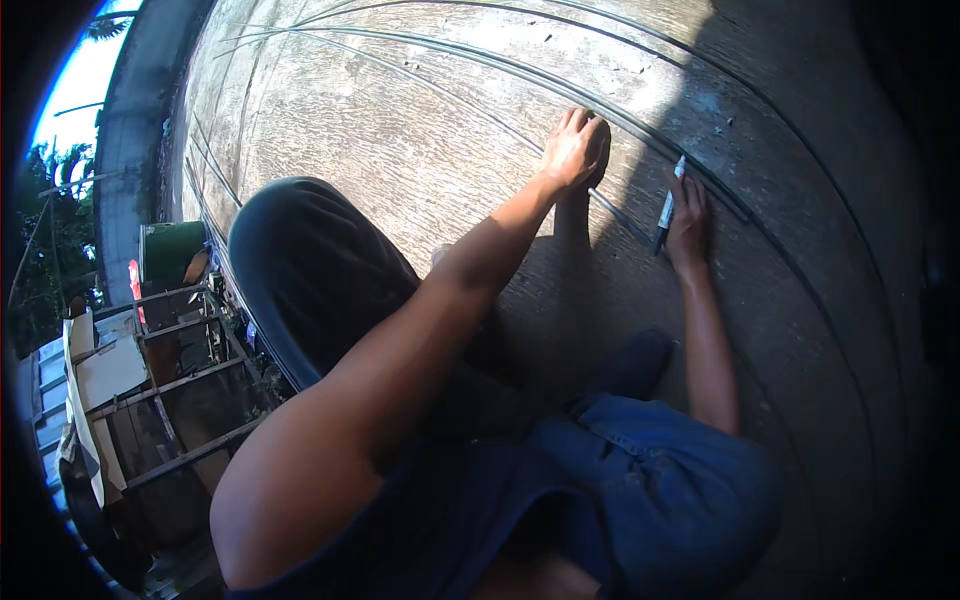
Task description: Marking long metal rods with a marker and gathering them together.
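Note:
My left hand (574, 148) presses down on a long thin metal rod (640, 130) that lies across the rough concrete slab (400, 120), fingers curled over it. My right hand (688, 222) holds a black marker (667, 205) with a white cap end, its tip pointing down toward me, close beside the same rod. Both forearms reach forward from my body. My knees in dark trousers (300, 260) and blue denim (650, 480) are bent under me.
Several other thin rods (420, 40) curve across the slab. At the left the slab ends at a raised concrete edge (130, 130). Below lie wooden frames (170, 390), boards and a green bin (170, 250). The right side is in deep shadow.

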Available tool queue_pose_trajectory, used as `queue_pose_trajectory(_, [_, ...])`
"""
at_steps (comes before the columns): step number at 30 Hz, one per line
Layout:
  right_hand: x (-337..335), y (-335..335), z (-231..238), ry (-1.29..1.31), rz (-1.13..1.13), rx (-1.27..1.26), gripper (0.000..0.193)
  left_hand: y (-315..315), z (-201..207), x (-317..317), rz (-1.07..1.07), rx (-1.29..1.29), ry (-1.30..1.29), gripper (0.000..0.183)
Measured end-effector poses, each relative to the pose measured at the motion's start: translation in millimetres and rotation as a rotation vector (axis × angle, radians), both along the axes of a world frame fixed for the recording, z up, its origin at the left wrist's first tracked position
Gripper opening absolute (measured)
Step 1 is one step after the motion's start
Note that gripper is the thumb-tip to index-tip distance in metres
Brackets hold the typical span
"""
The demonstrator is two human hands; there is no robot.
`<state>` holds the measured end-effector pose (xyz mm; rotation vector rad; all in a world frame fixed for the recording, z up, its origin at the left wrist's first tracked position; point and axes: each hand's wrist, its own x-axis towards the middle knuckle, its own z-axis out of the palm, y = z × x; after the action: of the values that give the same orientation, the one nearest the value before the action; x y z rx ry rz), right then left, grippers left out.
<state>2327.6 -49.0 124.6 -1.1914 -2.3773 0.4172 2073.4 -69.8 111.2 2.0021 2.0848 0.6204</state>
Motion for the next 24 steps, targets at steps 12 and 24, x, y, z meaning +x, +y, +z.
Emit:
queue_pose_trajectory(12, [-3,13,14,-0.151,-0.042,0.072,0.039,-2,-3,11,0.103,0.032,-0.065,0.051])
queue_pose_trajectory(24, [13,24,-3,0.016,0.048,0.146,0.035,2,-18,8,0.051,0.153,0.157,0.056])
